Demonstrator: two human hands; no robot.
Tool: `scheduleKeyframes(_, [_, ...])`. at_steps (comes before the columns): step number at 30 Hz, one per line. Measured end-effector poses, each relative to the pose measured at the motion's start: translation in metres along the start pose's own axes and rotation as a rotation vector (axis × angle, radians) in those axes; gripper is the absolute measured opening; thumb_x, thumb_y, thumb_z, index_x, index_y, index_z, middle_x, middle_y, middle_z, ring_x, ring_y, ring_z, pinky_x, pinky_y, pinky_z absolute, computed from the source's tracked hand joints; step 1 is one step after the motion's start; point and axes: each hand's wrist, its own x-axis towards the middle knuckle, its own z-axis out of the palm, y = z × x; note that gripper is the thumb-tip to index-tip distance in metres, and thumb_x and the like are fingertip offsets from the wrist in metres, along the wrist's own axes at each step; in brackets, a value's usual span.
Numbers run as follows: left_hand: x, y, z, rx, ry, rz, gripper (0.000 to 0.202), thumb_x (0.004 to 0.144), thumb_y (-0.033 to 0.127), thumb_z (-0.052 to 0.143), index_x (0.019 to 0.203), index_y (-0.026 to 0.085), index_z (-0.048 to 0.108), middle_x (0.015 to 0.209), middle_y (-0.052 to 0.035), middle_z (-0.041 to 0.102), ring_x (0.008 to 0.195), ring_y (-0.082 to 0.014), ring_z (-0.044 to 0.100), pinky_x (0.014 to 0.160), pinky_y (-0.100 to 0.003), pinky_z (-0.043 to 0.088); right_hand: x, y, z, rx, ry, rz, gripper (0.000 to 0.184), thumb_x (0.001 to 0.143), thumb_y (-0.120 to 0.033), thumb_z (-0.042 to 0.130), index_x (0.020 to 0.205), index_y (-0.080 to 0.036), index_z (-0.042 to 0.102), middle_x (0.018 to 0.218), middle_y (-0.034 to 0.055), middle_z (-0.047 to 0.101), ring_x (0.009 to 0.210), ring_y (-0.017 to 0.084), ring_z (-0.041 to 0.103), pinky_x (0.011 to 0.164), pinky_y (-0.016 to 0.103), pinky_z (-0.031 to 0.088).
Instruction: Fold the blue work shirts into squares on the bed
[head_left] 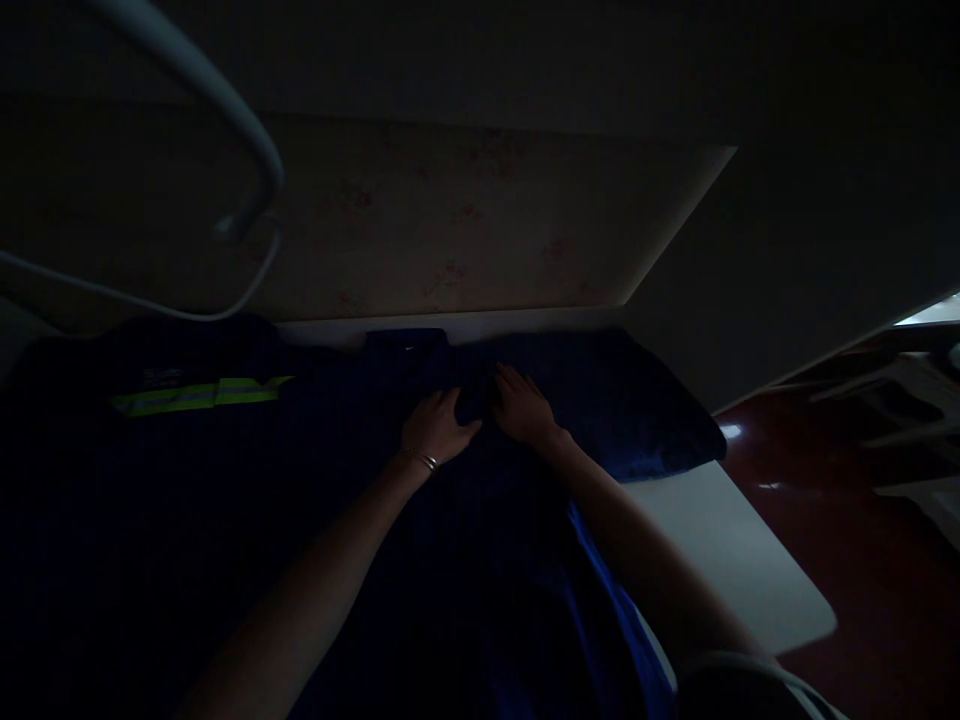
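Note:
A dark blue collared work garment [480, 560] lies spread over a white surface, its collar [409, 345] towards the back wall. My left hand [439, 428], with a thin bracelet at the wrist, rests on the cloth just below the collar, thumb stretched to the right. Beside it my right hand [523, 403] lies on the same cloth, fingers extended forward. Both hands appear to press flat, with a small gap between them. On the left, more dark blue cloth carries a yellow-green reflective strip [202, 396]. Deep shadow hides most folds.
A white tabletop [720, 560] with a rounded corner shows at the right, above a red floor [810, 540]. Behind the cloth stands a flower-patterned panel [450, 220]. A pale curved tube [217, 100] with a cable [142, 298] hangs at upper left.

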Motion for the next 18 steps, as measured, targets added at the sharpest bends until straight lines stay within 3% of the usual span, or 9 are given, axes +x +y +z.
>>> scheduleKeyframes(3, [0.000, -0.011, 0.000, 0.239, -0.096, -0.005, 0.032, 0.093, 0.032, 0.044, 0.112, 0.019, 0.067, 0.107, -0.0144, 0.072, 0.100, -0.0271, 0.069, 0.087, -0.039, 0.052, -0.004, 0.002, 0.018, -0.036, -0.034, -0.041, 0.056, 0.095, -0.028, 0.040, 0.147, -0.010, 0.041, 0.159, 0.0115, 0.030, 0.147, 0.027, 0.026, 0.119, 0.052, 0.020])
scheduleKeyframes(6, [0.009, -0.020, 0.000, 0.267, -0.122, -0.024, 0.028, 0.093, 0.026, 0.043, 0.098, 0.017, 0.069, 0.099, -0.0147, 0.072, 0.093, -0.0263, 0.070, 0.081, -0.037, 0.054, -0.008, 0.007, 0.031, -0.065, -0.049, -0.090, 0.055, 0.099, -0.036, 0.032, 0.148, -0.011, 0.040, 0.161, 0.0104, 0.025, 0.148, 0.027, 0.022, 0.120, 0.055, 0.015])
scheduleKeyframes(9, [0.009, -0.011, -0.002, 0.295, -0.096, -0.014, 0.028, 0.093, 0.022, 0.045, 0.111, 0.017, 0.065, 0.114, -0.0152, 0.067, 0.105, -0.0256, 0.065, 0.086, -0.036, 0.052, -0.005, 0.012, 0.034, -0.030, -0.060, -0.091, 0.055, 0.100, -0.040, 0.030, 0.148, -0.013, 0.042, 0.160, 0.0096, 0.027, 0.148, 0.026, 0.022, 0.120, 0.056, 0.015])
scheduleKeyframes(11, [-0.005, 0.002, -0.009, 0.299, -0.006, 0.057, 0.036, 0.092, 0.019, 0.047, 0.125, 0.017, 0.058, 0.126, -0.0154, 0.060, 0.113, -0.0265, 0.060, 0.092, -0.038, 0.051, -0.003, 0.014, 0.032, 0.050, -0.021, -0.065, 0.054, 0.099, -0.039, 0.034, 0.145, -0.014, 0.046, 0.159, 0.0100, 0.031, 0.148, 0.027, 0.025, 0.120, 0.054, 0.017])
scheduleKeyframes(13, [-0.038, 0.010, -0.022, 0.233, 0.127, 0.184, 0.039, 0.092, 0.020, 0.049, 0.131, 0.017, 0.054, 0.129, -0.0144, 0.058, 0.114, -0.0259, 0.059, 0.096, -0.040, 0.050, -0.011, 0.014, 0.026, 0.187, 0.074, -0.018, 0.051, 0.097, -0.038, 0.038, 0.139, -0.013, 0.053, 0.155, 0.0120, 0.039, 0.144, 0.027, 0.032, 0.119, 0.050, 0.023])
scheduleKeyframes(15, [-0.091, 0.004, -0.040, 0.076, 0.246, 0.287, 0.032, 0.094, 0.025, 0.050, 0.124, 0.017, 0.057, 0.122, -0.0117, 0.062, 0.109, -0.0226, 0.061, 0.097, -0.038, 0.051, -0.036, 0.013, 0.014, 0.375, 0.184, 0.057, 0.046, 0.095, -0.040, 0.043, 0.131, -0.015, 0.059, 0.144, 0.0136, 0.052, 0.134, 0.027, 0.046, 0.114, 0.046, 0.035])
scheduleKeyframes(17, [-0.161, -0.020, -0.060, -0.108, 0.309, 0.248, 0.023, 0.093, 0.030, 0.053, 0.113, 0.023, 0.061, 0.111, -0.0068, 0.068, 0.102, -0.0192, 0.064, 0.092, -0.033, 0.053, -0.084, 0.014, -0.001, 0.595, 0.250, 0.178, 0.041, 0.091, -0.046, 0.051, 0.119, -0.020, 0.065, 0.124, 0.0115, 0.066, 0.114, 0.026, 0.061, 0.102, 0.044, 0.047])
scheduleKeyframes(18, [-0.198, -0.037, -0.068, -0.156, 0.332, 0.147, 0.019, 0.091, 0.031, 0.055, 0.107, 0.025, 0.063, 0.105, -0.0047, 0.069, 0.098, -0.0191, 0.066, 0.088, -0.033, 0.055, -0.115, 0.016, -0.009, 0.712, 0.247, 0.283, 0.037, 0.088, -0.049, 0.057, 0.111, -0.022, 0.067, 0.112, 0.0097, 0.069, 0.102, 0.025, 0.066, 0.094, 0.043, 0.052])
